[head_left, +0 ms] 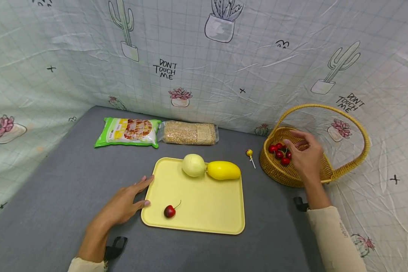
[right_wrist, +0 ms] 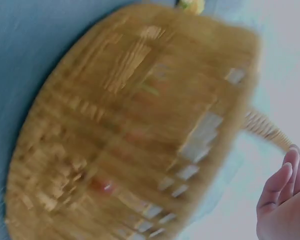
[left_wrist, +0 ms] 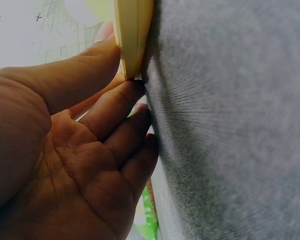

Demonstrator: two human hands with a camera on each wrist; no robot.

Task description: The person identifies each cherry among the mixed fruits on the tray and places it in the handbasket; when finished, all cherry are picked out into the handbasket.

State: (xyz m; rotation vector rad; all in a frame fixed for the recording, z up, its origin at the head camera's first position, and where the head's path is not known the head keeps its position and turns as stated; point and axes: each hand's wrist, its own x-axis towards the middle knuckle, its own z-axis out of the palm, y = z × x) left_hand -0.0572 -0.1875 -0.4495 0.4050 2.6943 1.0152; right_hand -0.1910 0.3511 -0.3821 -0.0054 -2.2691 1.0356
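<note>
My left hand (head_left: 124, 202) rests at the left edge of a pale yellow tray (head_left: 204, 200), its thumb and index finger touching the rim. In the left wrist view the thumb lies along the tray's side (left_wrist: 132, 40) and the other fingers are near the grey cloth. One dark red cherry (head_left: 169, 211) with a stem lies at the tray's front left. Over a wicker basket (head_left: 278, 175) hovers my right hand (head_left: 306, 155), fingers loosely bent, nothing seen between them. Several red cherries (head_left: 279, 154) are inside the basket, by the thumb. Motion blurs the basket in the right wrist view.
A pale green round fruit (head_left: 193, 165) and a yellow mango-like fruit (head_left: 223, 170) sit at the tray's back. Between tray and basket lies a lollipop (head_left: 250, 156). Behind are a green food bag (head_left: 129, 132) and a grain pack (head_left: 189, 133). The basket's handle (head_left: 365, 143) arches up rightward.
</note>
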